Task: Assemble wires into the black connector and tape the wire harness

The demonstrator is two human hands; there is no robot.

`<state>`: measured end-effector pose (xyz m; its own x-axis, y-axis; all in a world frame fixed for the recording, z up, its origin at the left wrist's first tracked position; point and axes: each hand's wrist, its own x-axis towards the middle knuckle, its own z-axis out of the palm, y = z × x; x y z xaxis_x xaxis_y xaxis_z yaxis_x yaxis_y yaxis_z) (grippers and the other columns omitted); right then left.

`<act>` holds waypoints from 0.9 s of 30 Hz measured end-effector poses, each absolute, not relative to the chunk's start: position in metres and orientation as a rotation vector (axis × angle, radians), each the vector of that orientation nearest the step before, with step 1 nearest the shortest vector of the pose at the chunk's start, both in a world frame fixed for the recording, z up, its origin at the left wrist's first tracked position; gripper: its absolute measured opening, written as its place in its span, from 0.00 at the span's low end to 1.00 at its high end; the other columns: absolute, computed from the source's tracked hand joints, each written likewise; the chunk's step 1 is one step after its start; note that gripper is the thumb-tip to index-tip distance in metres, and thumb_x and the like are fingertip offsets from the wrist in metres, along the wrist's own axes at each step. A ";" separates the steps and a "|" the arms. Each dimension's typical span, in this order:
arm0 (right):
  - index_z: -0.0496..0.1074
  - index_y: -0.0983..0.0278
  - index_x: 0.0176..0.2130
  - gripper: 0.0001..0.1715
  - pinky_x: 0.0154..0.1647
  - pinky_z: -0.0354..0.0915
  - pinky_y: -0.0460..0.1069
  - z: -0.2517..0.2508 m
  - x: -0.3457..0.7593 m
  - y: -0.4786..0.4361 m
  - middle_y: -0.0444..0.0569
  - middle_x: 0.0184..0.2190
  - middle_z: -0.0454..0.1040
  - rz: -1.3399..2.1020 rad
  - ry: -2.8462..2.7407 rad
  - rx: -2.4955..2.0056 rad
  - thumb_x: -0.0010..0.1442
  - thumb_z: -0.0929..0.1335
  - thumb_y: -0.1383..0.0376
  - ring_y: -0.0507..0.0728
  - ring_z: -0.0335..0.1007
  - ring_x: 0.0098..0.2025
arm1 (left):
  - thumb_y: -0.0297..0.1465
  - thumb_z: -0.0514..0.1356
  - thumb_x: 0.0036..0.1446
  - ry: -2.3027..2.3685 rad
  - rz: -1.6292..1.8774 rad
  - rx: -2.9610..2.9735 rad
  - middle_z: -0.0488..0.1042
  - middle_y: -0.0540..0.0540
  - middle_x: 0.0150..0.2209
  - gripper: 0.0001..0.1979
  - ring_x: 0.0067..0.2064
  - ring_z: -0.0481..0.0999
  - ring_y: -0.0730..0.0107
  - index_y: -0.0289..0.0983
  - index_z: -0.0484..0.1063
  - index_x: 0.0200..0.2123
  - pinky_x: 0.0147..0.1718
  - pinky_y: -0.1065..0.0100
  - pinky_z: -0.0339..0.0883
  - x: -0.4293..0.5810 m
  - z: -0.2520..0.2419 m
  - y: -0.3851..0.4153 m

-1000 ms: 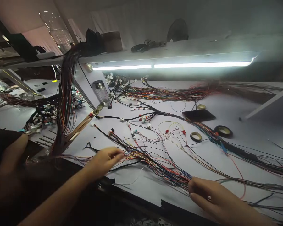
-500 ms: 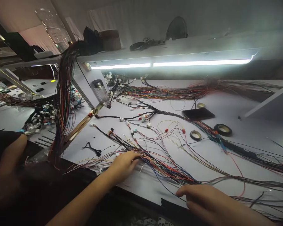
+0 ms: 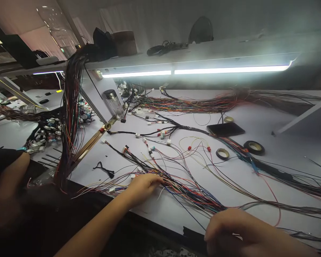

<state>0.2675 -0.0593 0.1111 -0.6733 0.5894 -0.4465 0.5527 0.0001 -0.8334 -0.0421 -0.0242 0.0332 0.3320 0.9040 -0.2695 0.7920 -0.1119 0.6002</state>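
My left hand (image 3: 143, 185) lies on the loose wire bundle (image 3: 187, 192), fingertips curled down onto the coloured strands at the bundle's near-left end; looks like a light pinch on the wires, though I can't tell how many are caught. My right hand (image 3: 235, 232) is curled loosely at the bench's front edge, at the bundle's right end; can't tell if it holds any strand, the fingers hide that. The bundle runs between both hands, flat on the white bench (image 3: 270, 128), fanning out to the right.

Bench surface: white, matte, dark front edge, covered in wire. A black-taped harness (image 3: 176, 128) with white and red connectors crosses the middle. A second long multicolour bundle (image 3: 203, 104) lies along the back. One small black wire scrap (image 3: 104, 168) sits left of my left hand.

Counts: three tape rolls, one (image 3: 222, 153) mid-bench, one (image 3: 253, 147) to its right, one (image 3: 228, 119) behind the dark phone (image 3: 225, 129). One clear bottle (image 3: 112, 103). One hanging wire curtain (image 3: 71, 117) at left. Two lit light tubes (image 3: 198, 70) under one shelf (image 3: 230, 50). Room dim, pale wall behind.
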 end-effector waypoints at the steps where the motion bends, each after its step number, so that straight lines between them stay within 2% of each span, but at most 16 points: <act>1: 0.77 0.50 0.40 0.12 0.46 0.68 0.49 0.114 0.267 -0.059 0.43 0.38 0.79 1.765 -2.240 -1.264 0.62 0.64 0.58 0.58 0.75 0.42 | 0.31 0.53 0.60 1.466 0.205 1.932 0.79 0.53 0.45 0.13 0.47 0.76 0.66 0.47 0.76 0.43 0.45 0.69 0.64 -0.043 0.031 -0.023; 4: 0.77 0.51 0.41 0.14 0.47 0.67 0.49 0.119 0.268 -0.057 0.43 0.40 0.79 1.665 -2.349 -1.255 0.62 0.64 0.63 0.58 0.74 0.44 | 0.31 0.55 0.58 1.436 0.168 1.893 0.79 0.52 0.44 0.13 0.47 0.75 0.65 0.46 0.77 0.43 0.46 0.69 0.64 -0.046 0.027 -0.019; 7: 0.76 0.50 0.42 0.20 0.42 0.67 0.48 0.108 0.273 -0.054 0.41 0.38 0.79 1.501 -2.490 -1.264 0.59 0.62 0.71 0.57 0.75 0.41 | 0.32 0.54 0.58 1.423 0.163 1.812 0.79 0.50 0.43 0.12 0.45 0.75 0.64 0.43 0.76 0.41 0.44 0.69 0.65 -0.050 0.025 -0.015; 11: 0.75 0.53 0.42 0.29 0.32 0.67 0.47 0.071 0.287 -0.043 0.43 0.32 0.78 0.899 -2.723 -1.471 0.51 0.60 0.79 0.56 0.75 0.32 | 0.35 0.52 0.61 1.394 0.169 1.769 0.77 0.50 0.41 0.12 0.42 0.75 0.66 0.42 0.74 0.41 0.41 0.70 0.65 -0.052 0.028 -0.013; 14: 0.71 0.54 0.50 0.37 0.26 0.67 0.47 0.046 0.297 -0.036 0.46 0.38 0.78 0.460 -2.730 -1.535 0.46 0.59 0.81 0.56 0.76 0.30 | 0.39 0.53 0.60 1.364 0.169 1.739 0.77 0.51 0.39 0.13 0.40 0.74 0.68 0.41 0.73 0.41 0.38 0.71 0.64 -0.051 0.032 -0.013; 17: 0.66 0.57 0.56 0.39 0.26 0.68 0.48 0.036 0.300 -0.032 0.50 0.46 0.76 0.209 -2.666 -1.462 0.49 0.57 0.80 0.57 0.77 0.32 | 0.43 0.51 0.61 1.358 0.165 1.725 0.77 0.51 0.35 0.17 0.37 0.74 0.68 0.40 0.75 0.37 0.35 0.72 0.63 -0.050 0.034 -0.012; 19: 0.65 0.59 0.58 0.37 0.27 0.68 0.48 0.036 0.300 -0.031 0.51 0.49 0.74 0.129 -2.621 -1.365 0.51 0.57 0.79 0.57 0.77 0.34 | 0.43 0.50 0.62 1.370 0.159 1.733 0.78 0.51 0.33 0.19 0.36 0.74 0.67 0.39 0.76 0.35 0.34 0.71 0.63 -0.049 0.032 -0.012; 23: 0.65 0.59 0.57 0.35 0.25 0.67 0.46 0.040 0.301 -0.032 0.50 0.51 0.74 0.041 -2.579 -1.266 0.53 0.57 0.79 0.56 0.77 0.35 | 0.39 0.57 0.57 1.378 0.150 1.759 0.80 0.53 0.35 0.12 0.38 0.76 0.67 0.42 0.78 0.37 0.36 0.72 0.62 -0.049 0.026 -0.014; 27: 0.68 0.56 0.54 0.35 0.25 0.67 0.47 0.049 0.302 -0.037 0.48 0.46 0.76 0.214 -2.651 -1.381 0.52 0.58 0.78 0.56 0.76 0.31 | 0.38 0.56 0.58 1.417 0.166 1.799 0.79 0.52 0.36 0.11 0.40 0.75 0.66 0.43 0.77 0.36 0.36 0.71 0.62 -0.049 0.024 -0.017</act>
